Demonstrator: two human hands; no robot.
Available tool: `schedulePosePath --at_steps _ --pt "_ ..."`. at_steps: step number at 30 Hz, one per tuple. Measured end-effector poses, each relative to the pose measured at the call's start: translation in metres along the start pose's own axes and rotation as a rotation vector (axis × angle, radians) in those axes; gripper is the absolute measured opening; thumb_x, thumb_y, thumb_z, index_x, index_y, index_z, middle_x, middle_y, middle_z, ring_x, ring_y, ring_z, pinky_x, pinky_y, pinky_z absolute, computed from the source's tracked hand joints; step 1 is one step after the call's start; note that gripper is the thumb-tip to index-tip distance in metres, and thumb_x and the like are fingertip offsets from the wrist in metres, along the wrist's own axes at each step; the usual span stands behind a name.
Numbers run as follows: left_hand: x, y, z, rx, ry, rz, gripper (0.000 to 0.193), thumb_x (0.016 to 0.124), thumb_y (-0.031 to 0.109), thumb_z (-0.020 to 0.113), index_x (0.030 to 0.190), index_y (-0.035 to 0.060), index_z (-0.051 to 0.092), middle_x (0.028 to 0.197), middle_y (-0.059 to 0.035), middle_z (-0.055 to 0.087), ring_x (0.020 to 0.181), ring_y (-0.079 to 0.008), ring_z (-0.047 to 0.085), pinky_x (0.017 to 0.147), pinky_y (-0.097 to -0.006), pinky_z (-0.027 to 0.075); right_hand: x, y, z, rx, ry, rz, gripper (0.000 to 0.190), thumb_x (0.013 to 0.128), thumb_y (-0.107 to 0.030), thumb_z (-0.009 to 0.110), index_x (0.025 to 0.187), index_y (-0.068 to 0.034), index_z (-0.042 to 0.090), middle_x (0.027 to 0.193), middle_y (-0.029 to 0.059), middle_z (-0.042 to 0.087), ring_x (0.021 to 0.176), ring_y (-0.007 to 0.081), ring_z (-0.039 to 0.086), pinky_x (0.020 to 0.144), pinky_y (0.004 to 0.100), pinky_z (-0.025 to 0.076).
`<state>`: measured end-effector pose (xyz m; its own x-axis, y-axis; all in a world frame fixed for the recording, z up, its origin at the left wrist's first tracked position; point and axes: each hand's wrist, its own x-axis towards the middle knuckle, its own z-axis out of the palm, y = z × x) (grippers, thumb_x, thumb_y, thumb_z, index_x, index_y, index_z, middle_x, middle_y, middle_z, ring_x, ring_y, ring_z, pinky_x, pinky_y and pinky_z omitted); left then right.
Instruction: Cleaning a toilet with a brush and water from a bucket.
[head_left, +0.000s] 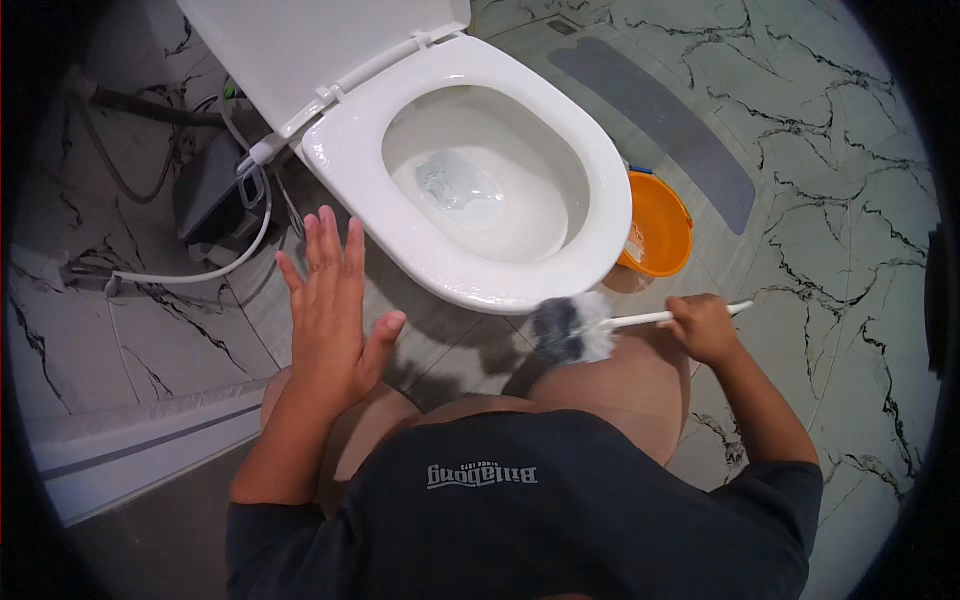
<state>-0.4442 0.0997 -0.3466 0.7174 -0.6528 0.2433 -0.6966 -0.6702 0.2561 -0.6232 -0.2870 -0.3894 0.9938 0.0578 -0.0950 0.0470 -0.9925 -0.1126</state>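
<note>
My right hand (701, 326) grips the white handle of a toilet brush (574, 328). The grey and white bristles are by the front rim of a white toilet (480, 289); whether they touch it I cannot tell. Raised to the left of the toilet, my left hand (330, 307) holds nothing, its fingers apart. The toilet seat (611, 172) is down and looks wet, with its lid (315, 45) up. Water with bubbles lies in the bowl (525, 172).
An orange bucket (671, 225) stands right of the toilet, beyond the brush. Behind it a grey curved strip (660, 120) lies on the floor. A white hose (225, 270), pipes and a dark grey container (214, 195) are at the left, by a marbled tile wall.
</note>
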Motion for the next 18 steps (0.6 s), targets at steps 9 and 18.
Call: schedulePosePath --at_steps 9,18 --pt "0.018 0.041 0.004 0.009 -0.052 0.098 0.078 0.084 0.059 0.022 0.135 0.0001 0.017 0.141 -0.0220 0.009 0.132 -0.0345 0.004 0.101 -0.0505 -0.007 0.038 -0.032 0.013 0.009 0.061 -0.129 0.031 0.077 -0.039 0.055 0.071 -0.009 0.050 0.057 0.0087 0.054 0.054 0.0280 0.056 0.048 0.0386 0.041" --pt "0.018 0.042 0.009 0.054 -0.049 0.084 0.075 0.085 0.056 0.025 0.135 0.0009 0.019 0.141 -0.0215 0.011 0.132 -0.0349 0.006 0.101 -0.0508 -0.005 -0.004 0.057 0.019 0.085 0.062 -0.040 0.026 0.072 -0.032 0.062 0.074 -0.008 0.053 0.059 0.0099 0.056 0.057 0.0289 0.057 0.053 0.0396 0.043"
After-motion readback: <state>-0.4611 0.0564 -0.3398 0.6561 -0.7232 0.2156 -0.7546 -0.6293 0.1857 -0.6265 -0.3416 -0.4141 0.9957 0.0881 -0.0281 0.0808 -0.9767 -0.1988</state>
